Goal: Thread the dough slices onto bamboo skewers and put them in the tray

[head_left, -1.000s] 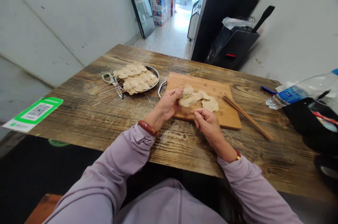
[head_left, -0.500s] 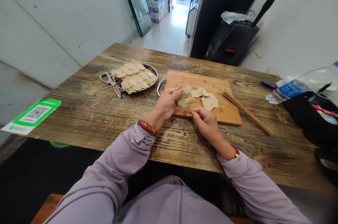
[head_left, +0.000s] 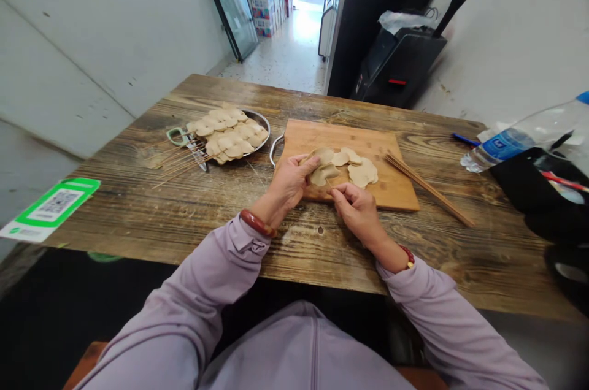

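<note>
My left hand [head_left: 293, 178] grips thin beige slices [head_left: 323, 174] between thumb and fingers, above the left part of a wooden cutting board [head_left: 391, 194]. In a pinch, my right hand [head_left: 356, 206] holds a thin wooden skewer [head_left: 329, 184] whose far end meets the held slices. Several loose beige slices [head_left: 363, 172] lie on the board just beyond my right hand. To the right, a bundle of bare skewers [head_left: 430, 189] rests partly on the board and partly on the table. A round metal plate [head_left: 265, 129] on the left carries several filled skewers of slices [head_left: 227, 132].
Scissors with pale green handles [head_left: 177, 136] lie by the plate. A QR-code card [head_left: 57, 206] is at the wooden table's [head_left: 216, 212] left edge. On the right are a blue pen [head_left: 464, 140], a clear water bottle [head_left: 506, 143] and a black holder [head_left: 519, 184].
The whole view has shifted slightly. Both hands keep almost the same position, with the slices in my left hand and the skewer in my right.
</note>
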Demonstrator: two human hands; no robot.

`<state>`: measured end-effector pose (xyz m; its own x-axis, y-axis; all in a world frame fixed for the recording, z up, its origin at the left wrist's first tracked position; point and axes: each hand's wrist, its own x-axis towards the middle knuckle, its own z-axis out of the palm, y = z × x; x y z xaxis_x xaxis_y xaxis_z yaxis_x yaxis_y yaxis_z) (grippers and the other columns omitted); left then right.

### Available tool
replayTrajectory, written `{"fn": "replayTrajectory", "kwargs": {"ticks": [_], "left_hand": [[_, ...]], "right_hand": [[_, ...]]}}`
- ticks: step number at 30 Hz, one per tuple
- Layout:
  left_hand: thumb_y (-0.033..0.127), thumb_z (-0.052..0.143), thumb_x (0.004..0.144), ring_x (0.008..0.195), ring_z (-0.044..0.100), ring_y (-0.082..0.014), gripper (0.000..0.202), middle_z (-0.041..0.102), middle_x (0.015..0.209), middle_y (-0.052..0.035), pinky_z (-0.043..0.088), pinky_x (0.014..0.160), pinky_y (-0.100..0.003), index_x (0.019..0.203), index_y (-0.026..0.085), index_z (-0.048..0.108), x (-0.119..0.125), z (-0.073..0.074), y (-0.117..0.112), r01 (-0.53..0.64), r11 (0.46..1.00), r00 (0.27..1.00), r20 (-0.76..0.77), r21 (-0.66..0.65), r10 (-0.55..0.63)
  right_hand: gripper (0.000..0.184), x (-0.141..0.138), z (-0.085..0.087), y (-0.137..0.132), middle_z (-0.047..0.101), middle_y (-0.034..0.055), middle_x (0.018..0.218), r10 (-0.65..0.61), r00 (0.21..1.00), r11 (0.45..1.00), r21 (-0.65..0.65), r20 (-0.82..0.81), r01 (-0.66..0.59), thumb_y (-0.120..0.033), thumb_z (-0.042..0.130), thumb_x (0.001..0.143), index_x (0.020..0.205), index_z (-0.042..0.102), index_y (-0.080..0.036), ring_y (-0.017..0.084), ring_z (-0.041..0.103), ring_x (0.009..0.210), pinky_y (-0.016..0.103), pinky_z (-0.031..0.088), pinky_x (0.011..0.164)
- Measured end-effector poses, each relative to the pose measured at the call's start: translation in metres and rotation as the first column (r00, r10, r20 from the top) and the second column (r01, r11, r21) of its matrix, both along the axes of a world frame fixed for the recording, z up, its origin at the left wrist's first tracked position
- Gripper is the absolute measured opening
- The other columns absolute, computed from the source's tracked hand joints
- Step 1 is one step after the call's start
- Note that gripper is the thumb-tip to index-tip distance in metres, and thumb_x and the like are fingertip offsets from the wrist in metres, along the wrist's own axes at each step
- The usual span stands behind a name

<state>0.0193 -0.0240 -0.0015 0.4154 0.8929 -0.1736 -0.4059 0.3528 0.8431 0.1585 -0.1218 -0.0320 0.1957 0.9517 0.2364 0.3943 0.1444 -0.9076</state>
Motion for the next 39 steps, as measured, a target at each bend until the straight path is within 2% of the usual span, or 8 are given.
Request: {"fn": "replayTrajectory", "kwargs": {"ticks": [7,11,21,27,31,34,36,39], "left_hand": [[0.033,0.095,0.067,0.061,0.064,-0.0096,0.033,0.073,0.073,-0.0026,0.05,0.06,-0.021,0.079,0.01,0.074,0.002,-0.006,-0.001,0.031,1.0,0.999,-0.026,-0.001,-0.031],[0.037,0.098,0.061,0.061,0.063,-0.0103,0.04,0.072,0.071,-0.0024,0.051,0.06,-0.022,0.08,0.011,0.075,0.003,-0.007,-0.003,0.059,0.998,0.998,-0.004,-0.002,-0.059],[0.038,0.096,0.066,0.071,0.069,-0.0143,0.042,0.076,0.08,-0.0058,0.056,0.069,-0.025,0.091,0.011,0.076,0.0,0.003,-0.007,0.164,0.986,0.986,0.019,-0.014,-0.164],[0.028,0.1,0.055,0.07,0.067,-0.0107,0.05,0.078,0.088,-0.005,0.054,0.065,-0.02,0.097,0.013,0.077,0.0,0.004,-0.008,0.225,0.974,0.974,0.022,0.017,-0.225],[0.024,0.099,0.054,0.063,0.061,-0.008,0.042,0.074,0.079,-0.0012,0.049,0.061,-0.019,0.086,0.013,0.074,0.0,0.001,-0.007,0.168,0.985,0.985,0.023,0.042,-0.169],[0.024,0.099,0.055,0.068,0.065,-0.0098,0.045,0.074,0.082,-0.0017,0.05,0.064,-0.021,0.089,0.014,0.071,-0.001,-0.004,-0.006,0.115,0.991,0.993,0.008,0.069,-0.116],[0.026,0.098,0.056,0.073,0.067,-0.0117,0.047,0.074,0.085,-0.0027,0.051,0.067,-0.022,0.091,0.014,0.07,-0.001,-0.008,-0.007,0.125,0.988,0.992,-0.011,0.09,-0.124],[0.031,0.097,0.059,0.069,0.065,-0.0121,0.045,0.072,0.083,-0.0025,0.051,0.064,-0.024,0.088,0.014,0.067,-0.001,-0.011,-0.008,0.186,0.974,0.982,-0.065,0.127,-0.179]], "right_hand": [[0.031,0.0,0.003,0.001,0.053,-0.0035,0.051,-0.003,1.0,1.0,0.002,-0.01,0.003,-0.045,0.06,0.093,0.072,0.063,-0.023,0.013,0.047,0.05,0.027,0.036,0.051],[0.032,-0.002,0.006,0.002,0.052,-0.0043,0.051,-0.008,0.999,1.0,0.012,-0.037,0.008,-0.046,0.06,0.093,0.07,0.061,-0.023,0.012,0.044,0.048,0.027,0.036,0.052],[0.037,-0.001,0.006,0.007,0.053,-0.0046,0.048,-0.03,0.983,0.999,-0.027,-0.181,0.025,-0.054,0.065,0.089,0.071,0.061,-0.022,0.011,0.045,0.043,0.025,0.038,0.048],[0.043,0.002,0.007,0.007,0.055,-0.005,0.048,-0.084,0.957,0.994,-0.084,-0.278,0.063,-0.061,0.069,0.084,0.073,0.064,-0.02,0.008,0.042,0.039,0.022,0.033,0.041],[0.046,0.002,0.006,0.009,0.057,-0.0056,0.049,-0.086,0.918,0.987,-0.156,-0.386,0.027,-0.064,0.075,0.078,0.077,0.063,-0.02,0.007,0.042,0.036,0.021,0.031,0.037],[0.049,0.002,0.005,0.011,0.06,-0.0076,0.053,-0.06,0.88,0.988,-0.156,-0.471,-0.016,-0.061,0.081,0.074,0.095,0.064,-0.02,0.007,0.045,0.036,0.019,0.032,0.036],[0.052,0.002,0.004,0.012,0.063,-0.008,0.057,-0.021,0.87,0.989,-0.137,-0.493,-0.054,-0.059,0.082,0.073,0.103,0.063,-0.021,0.007,0.047,0.036,0.019,0.034,0.036],[0.045,0.004,0.003,0.013,0.064,-0.0072,0.059,0.021,0.873,0.991,-0.104,-0.488,-0.082,-0.056,0.082,0.076,0.096,0.062,-0.021,0.007,0.048,0.037,0.019,0.035,0.037]]}}
